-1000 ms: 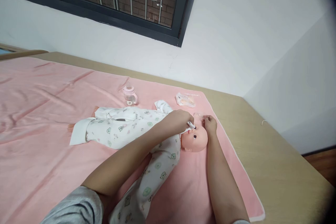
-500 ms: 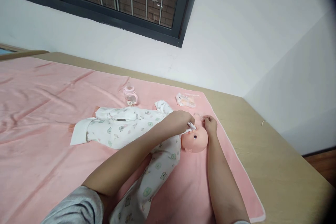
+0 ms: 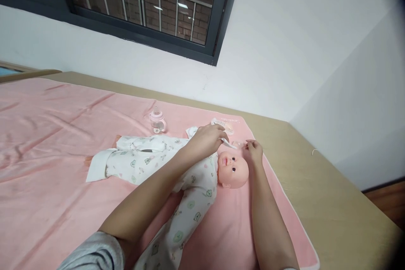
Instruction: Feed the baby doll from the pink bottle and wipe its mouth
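Observation:
A baby doll (image 3: 234, 173) lies on its back, dressed in a white printed outfit (image 3: 142, 160), its face uncovered. Just above the face, my left hand (image 3: 207, 138) pinches a thin white piece (image 3: 229, 144), perhaps a wipe or cloth; its exact kind is unclear. The piece points toward a small clear container (image 3: 238, 145) lying beyond the doll's head. At that container's right edge are the closed fingers of my right hand (image 3: 255, 152), which seem to hold it.
A pink-topped baby bottle (image 3: 157, 121) stands behind the doll. Partly behind my left hand lies a clear and white packet (image 3: 227, 126). A pink blanket (image 3: 63, 135) covers much of the wooden surface (image 3: 316, 202), which meets a white wall below a barred window.
My left hand has moved up and away from the doll's face with the white piece, toward the clear container. My right hand stays by the container. The view has tilted slightly.

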Demonstrator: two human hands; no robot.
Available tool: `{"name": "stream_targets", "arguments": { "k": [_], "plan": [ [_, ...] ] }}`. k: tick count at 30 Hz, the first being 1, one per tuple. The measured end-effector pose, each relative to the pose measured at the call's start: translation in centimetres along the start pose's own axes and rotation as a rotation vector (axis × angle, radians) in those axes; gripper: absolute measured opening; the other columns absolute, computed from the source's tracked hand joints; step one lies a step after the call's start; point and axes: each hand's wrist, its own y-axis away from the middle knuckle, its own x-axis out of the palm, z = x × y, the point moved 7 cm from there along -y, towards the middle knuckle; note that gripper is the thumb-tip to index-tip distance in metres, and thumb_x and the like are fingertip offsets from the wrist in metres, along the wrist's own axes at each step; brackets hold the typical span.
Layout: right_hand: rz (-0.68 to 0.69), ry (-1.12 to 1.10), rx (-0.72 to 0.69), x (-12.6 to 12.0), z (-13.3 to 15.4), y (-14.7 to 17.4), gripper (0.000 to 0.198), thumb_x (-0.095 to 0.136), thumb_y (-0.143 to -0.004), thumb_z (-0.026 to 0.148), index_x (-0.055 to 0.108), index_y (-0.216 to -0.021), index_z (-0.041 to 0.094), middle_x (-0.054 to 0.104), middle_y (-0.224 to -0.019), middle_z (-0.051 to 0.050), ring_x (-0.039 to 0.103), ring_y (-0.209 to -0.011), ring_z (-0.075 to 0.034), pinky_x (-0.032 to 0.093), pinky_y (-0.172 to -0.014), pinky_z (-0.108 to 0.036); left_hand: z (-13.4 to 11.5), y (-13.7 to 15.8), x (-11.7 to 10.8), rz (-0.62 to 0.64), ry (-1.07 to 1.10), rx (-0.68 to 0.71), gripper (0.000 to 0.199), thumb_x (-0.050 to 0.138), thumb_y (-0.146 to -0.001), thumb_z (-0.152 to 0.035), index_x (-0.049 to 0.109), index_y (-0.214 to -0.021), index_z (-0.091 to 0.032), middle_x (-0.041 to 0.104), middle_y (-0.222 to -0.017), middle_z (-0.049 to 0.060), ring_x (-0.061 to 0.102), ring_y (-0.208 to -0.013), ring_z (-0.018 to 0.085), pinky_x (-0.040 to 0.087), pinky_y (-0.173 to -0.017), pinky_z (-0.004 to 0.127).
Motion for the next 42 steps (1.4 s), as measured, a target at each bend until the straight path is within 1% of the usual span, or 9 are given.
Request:
{"name": "stream_targets", "arguments": {
  "k": [5, 10, 14, 18, 25, 29, 33, 37, 42],
  "plan": [
    [0.029, -0.137, -0.197, -0.9, 8.2, 0.8, 0.024, 0.054, -0.076, 0.034, 0.064, -0.090, 0.018, 0.065, -0.079, -0.004, 0.062, -0.075, -0.017, 0.051, -0.078, -0.035, 1.2, -0.1, -0.5, -0.024, -0.023, -0.069, 0.036, 0.043, -0.087, -0.009, 0.071, -0.105, -0.024, 0.074, -0.102, 0.004, 0.065, -0.101, 0.022, 0.034, -0.106, 0.044],
    [0.550, -0.020, -0.566, 2.0, 18.8, 7.8, 0.012, 0.057, -0.084, 0.029, 0.068, -0.084, 0.024, 0.063, -0.121, -0.005, 0.054, -0.121, -0.022, 0.044, -0.100, -0.039, 2.1, 0.1, -1.0, -0.061, -0.049, -0.099, 0.034, 0.040, -0.088, -0.009, 0.071, -0.097, -0.020, 0.075, -0.089, 0.005, 0.067, -0.091, 0.021, 0.025, -0.109, 0.051],
    [0.622, 0.339, -0.665, 3.6, 21.6, 12.1, 0.019, 0.051, -0.089, 0.026, 0.069, -0.096, 0.027, 0.061, -0.126, -0.003, 0.051, -0.123, -0.022, 0.041, -0.104, -0.043, 2.3, 0.4, -2.0, -0.062, -0.017, -0.089, 0.032, 0.040, -0.089, -0.010, 0.070, -0.091, -0.020, 0.074, -0.087, 0.003, 0.066, -0.086, 0.019, 0.027, -0.108, 0.049],
    [0.538, 0.426, -0.693, 3.6, 22.3, 13.3, 0.023, 0.047, -0.093, 0.028, 0.067, -0.103, 0.028, 0.067, -0.109, -0.003, 0.058, -0.110, -0.021, 0.046, -0.095, -0.039, 2.3, 0.7, -2.9, -0.079, 0.027, -0.084, 0.032, 0.041, -0.088, -0.010, 0.070, -0.093, -0.021, 0.073, -0.088, 0.002, 0.065, -0.088, 0.019, 0.027, -0.108, 0.046],
    [0.495, 0.400, -0.672, 4.0, 22.6, 13.7, 0.025, 0.047, -0.093, 0.031, 0.069, -0.104, 0.029, 0.066, -0.116, -0.004, 0.060, -0.109, -0.023, 0.050, -0.089, -0.038, 2.1, 1.1, -3.2, -0.070, 0.059, -0.035, 0.026, 0.042, -0.090, -0.014, 0.066, -0.082, -0.020, 0.069, -0.073, -0.001, 0.062, -0.074, 0.017, 0.035, -0.103, 0.042],
    [0.448, 0.392, -0.637, 4.1, 21.9, 12.8, 0.025, 0.048, -0.091, 0.032, 0.070, -0.101, 0.028, 0.070, -0.108, -0.004, 0.063, -0.103, -0.023, 0.051, -0.088, -0.038, 2.4, 1.6, -4.0, -0.103, 0.121, -0.052, 0.023, 0.045, -0.091, -0.018, 0.066, -0.099, -0.021, 0.073, -0.095, 0.001, 0.065, -0.095, 0.020, 0.030, -0.108, 0.045],
    [0.282, 0.266, -0.532, 2.5, 19.8, 9.3, 0.024, 0.056, -0.084, 0.036, 0.072, -0.096, 0.023, 0.072, -0.104, -0.006, 0.066, -0.097, -0.023, 0.051, -0.087, -0.037, 3.5, 2.4, -5.7, -0.170, 0.189, -0.128, 0.026, 0.048, -0.092, -0.024, 0.067, -0.110, -0.022, 0.073, -0.107, 0.001, 0.063, -0.105, 0.020, 0.032, -0.109, 0.044],
    [0.074, 0.215, -0.296, 0.0, 15.3, 4.0, 0.034, 0.063, -0.073, 0.039, 0.072, -0.100, 0.018, 0.072, -0.084, -0.008, 0.064, -0.074, -0.020, 0.050, -0.069, -0.033, 5.1, 3.5, -7.4, -0.232, 0.271, -0.181, 0.027, 0.049, -0.092, -0.033, 0.069, -0.107, -0.022, 0.071, -0.110, 0.001, 0.063, -0.105, 0.020, 0.045, -0.099, 0.035],
    [0.120, 0.324, -0.120, 0.4, 10.2, -1.2, 0.039, 0.066, -0.065, 0.035, 0.073, -0.099, 0.018, 0.071, -0.081, -0.007, 0.062, -0.072, -0.020, 0.047, -0.069, -0.034, 8.2, 4.8, -9.2, -0.329, 0.272, -0.287, 0.030, 0.049, -0.091, -0.039, 0.069, -0.107, -0.023, 0.071, -0.111, 0.002, 0.063, -0.105, 0.021, 0.049, -0.090, 0.031]
  ]
}}
